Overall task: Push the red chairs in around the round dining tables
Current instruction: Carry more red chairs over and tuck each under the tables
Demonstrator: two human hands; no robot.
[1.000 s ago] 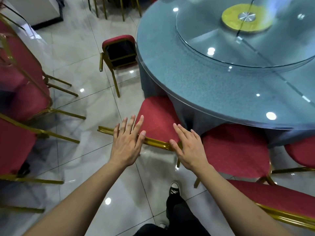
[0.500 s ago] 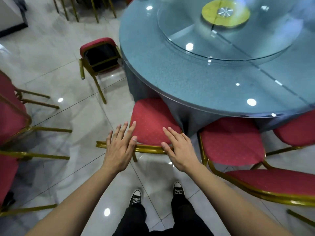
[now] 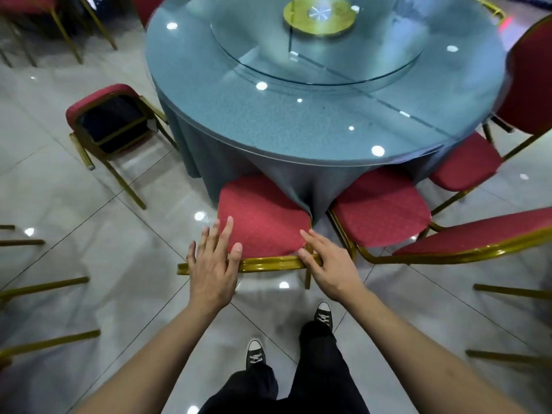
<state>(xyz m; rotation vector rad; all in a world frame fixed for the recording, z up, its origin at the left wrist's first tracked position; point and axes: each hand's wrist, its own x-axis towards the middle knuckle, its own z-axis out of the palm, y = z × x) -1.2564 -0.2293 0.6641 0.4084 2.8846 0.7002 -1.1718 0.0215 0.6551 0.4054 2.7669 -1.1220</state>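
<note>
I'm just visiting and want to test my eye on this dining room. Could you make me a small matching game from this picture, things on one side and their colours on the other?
Things:
1. chair seat by the hands
2. tablecloth
3. disc at the table's centre
4. shoes

Colours:
A. yellow-gold
B. black and white
C. red
D. grey-blue

Pairs: 1-C, 2-D, 3-A, 4-B
</note>
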